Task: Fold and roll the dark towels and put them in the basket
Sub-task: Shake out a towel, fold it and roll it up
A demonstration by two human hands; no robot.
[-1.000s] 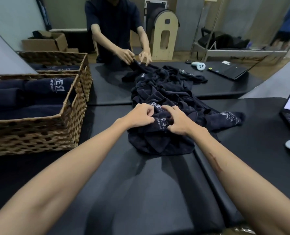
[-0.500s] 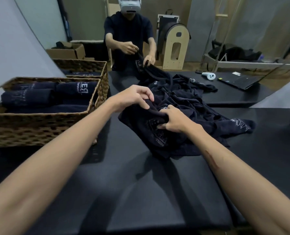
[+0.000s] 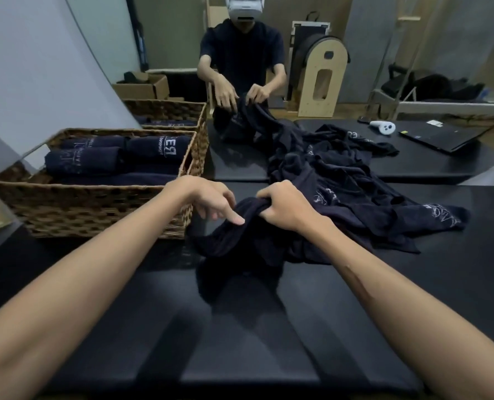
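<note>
A dark navy towel (image 3: pixel 240 249) hangs lifted off the black table, bunched at its top edge. My right hand (image 3: pixel 286 207) grips that bunched edge in a fist. My left hand (image 3: pixel 208 200) hovers just left of it, fingers pointing down and loosely spread, fingertips touching the cloth. Behind lies a pile of dark towels (image 3: pixel 341 180) with white print. A wicker basket (image 3: pixel 96 203) at the left holds several rolled dark towels (image 3: pixel 84 163).
A second wicker basket (image 3: pixel 168 109) stands behind the first. Across the table a person (image 3: pixel 241 62) with a headset handles another towel. A white controller (image 3: pixel 384 127) and a closed laptop (image 3: pixel 442 135) lie at the far right. The black table (image 3: pixel 240 342) stretches toward me.
My right hand has risen, pulling one towel up and toward me out of the pile. My left hand has let go of its pinch and moved down beside the right.
</note>
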